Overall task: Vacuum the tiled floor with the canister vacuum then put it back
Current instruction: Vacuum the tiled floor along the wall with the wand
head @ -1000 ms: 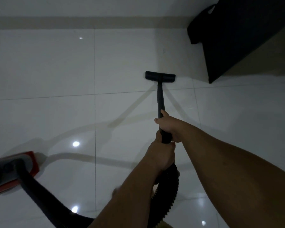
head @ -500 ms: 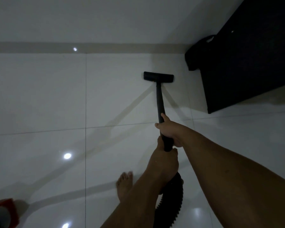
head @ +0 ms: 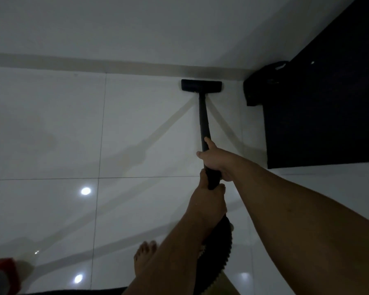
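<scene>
- One red canister vacuum (head: pixel 2 275) shows only partly, at the floor's (head: pixel 51 128) lower-left corner.
- A bare foot (head: pixel 144 255) stands on the tiles beside the ribbed hose (head: pixel 218 252).
- The left hand (head: pixel 207 206) is clenched on the wand's (head: pixel 205 124) lower end.
- The right hand (head: pixel 216 160) grips just above it.
- The floor head (head: pixel 201 87) lies flat by the skirting, near a dark cabinet (head: pixel 328 103).

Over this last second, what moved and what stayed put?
The floor nozzle slid forward, from mid-tile to the skirting by the wall. The person stepped after it; a bare foot came into view. Both the right hand and left hand kept gripping the wand.
</scene>
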